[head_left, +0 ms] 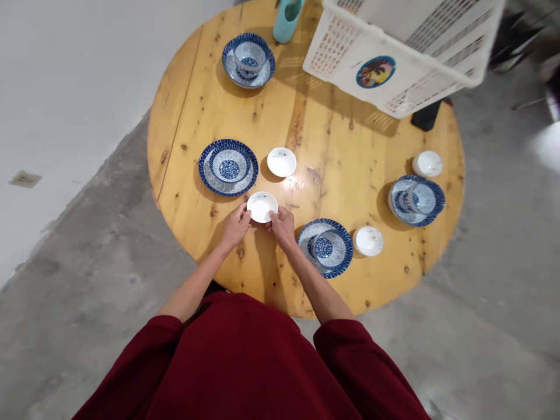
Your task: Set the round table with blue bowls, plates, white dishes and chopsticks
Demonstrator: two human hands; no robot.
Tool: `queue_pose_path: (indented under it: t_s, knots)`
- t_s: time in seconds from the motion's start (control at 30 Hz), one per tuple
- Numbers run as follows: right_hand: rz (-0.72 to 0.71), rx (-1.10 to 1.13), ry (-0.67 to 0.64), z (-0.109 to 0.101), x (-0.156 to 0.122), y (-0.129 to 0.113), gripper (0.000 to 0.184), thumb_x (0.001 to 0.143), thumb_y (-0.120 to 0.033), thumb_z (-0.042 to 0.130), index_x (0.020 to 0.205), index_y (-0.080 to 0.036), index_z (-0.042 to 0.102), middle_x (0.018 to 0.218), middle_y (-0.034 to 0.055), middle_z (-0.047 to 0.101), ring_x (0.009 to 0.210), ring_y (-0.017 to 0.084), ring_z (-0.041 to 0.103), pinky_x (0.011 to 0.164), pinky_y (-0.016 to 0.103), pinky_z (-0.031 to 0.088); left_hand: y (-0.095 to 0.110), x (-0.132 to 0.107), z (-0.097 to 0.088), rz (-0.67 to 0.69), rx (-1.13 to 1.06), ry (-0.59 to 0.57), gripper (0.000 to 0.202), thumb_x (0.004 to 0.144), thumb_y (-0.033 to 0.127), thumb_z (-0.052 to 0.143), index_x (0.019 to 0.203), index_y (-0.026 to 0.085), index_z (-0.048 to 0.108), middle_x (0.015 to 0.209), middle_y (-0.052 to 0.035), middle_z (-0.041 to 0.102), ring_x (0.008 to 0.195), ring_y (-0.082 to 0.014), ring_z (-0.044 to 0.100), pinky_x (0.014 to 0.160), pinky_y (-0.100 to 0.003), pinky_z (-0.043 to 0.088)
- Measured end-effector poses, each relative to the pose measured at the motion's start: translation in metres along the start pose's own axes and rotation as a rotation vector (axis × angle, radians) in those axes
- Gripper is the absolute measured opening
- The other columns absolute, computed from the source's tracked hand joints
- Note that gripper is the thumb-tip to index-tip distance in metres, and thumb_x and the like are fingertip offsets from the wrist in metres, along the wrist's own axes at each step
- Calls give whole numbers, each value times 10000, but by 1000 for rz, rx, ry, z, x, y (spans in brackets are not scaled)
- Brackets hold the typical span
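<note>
Both hands grip a small white bowl [262, 205] by its opposite sides, above the near part of the table. My left hand [237, 226] is closed on its left rim, and my right hand [282, 226] is closed on the right rim with the thumb on top. Just beyond it sits another small white bowl [282, 162]. Up and to the left, a blue-and-white bowl [229, 165] rests on a blue-rimmed plate [227, 189]. Close to my right forearm, a blue-patterned bowl [329, 249] stands on a second blue-rimmed plate [343, 269].
On the round wooden table [262, 122] stand a white plastic basket [336, 52], a light-blue container [286, 23] and a black object [426, 116]. Stacked blue-and-white dishes [248, 61] lie far left, others [413, 201] at right. White bowls [368, 241] sit on the right side. A wall [79, 70] rises left.
</note>
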State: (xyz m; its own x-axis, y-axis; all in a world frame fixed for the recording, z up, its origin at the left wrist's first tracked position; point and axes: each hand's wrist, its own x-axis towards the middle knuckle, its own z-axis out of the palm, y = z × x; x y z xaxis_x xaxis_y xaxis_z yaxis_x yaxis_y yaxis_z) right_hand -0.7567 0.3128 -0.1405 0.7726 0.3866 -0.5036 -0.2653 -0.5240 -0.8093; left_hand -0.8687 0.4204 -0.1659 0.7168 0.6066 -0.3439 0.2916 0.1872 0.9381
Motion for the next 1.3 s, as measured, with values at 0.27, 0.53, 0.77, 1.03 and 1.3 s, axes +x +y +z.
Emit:
queue_pose_path:
  t_s: [0.27,0.53,0.77,1.03,1.3]
  knots:
    - [12,-28,33,3,-1,4,80,933,-137,572,950,-187,633,581,-35,579,502,119,556,448,159,424,-1,5,-9,-9,77,-54,329,942,243,544,1241,183,667,819,-23,698,702,-147,668,713,-249,549]
    - [-76,-123,25,2,9,13,167,910,-230,496,1006,-174,621,574,-22,578,463,174,563,461,255,456,6,5,-9,0,163,-94,408,956,207,458,1325,171,629,868,-21,689,749,-134,682,756,-240,574]
    - [-162,-319,16,-2,14,17,308,917,-323,443,1085,-155,639,607,20,629,516,228,612,600,338,518,6,4,-6,-24,148,-82,388,955,199,464,1305,158,628,877,-25,708,775,-138,714,761,-242,584]
    - [-240,-536,279,-22,39,-6,458,942,-518,539,1165,-139,669,702,78,694,910,323,701,895,419,506,-7,-3,-26,-47,73,-87,386,984,261,475,1333,138,584,902,-54,740,752,-140,720,716,-260,586]
    - [-93,49,268,-10,109,-53,134,934,-277,561,849,-175,583,649,16,648,483,134,565,474,236,431,-17,-10,-42,-50,-24,-99,336,986,293,485,1267,146,598,890,-44,707,712,-114,698,654,-224,582]
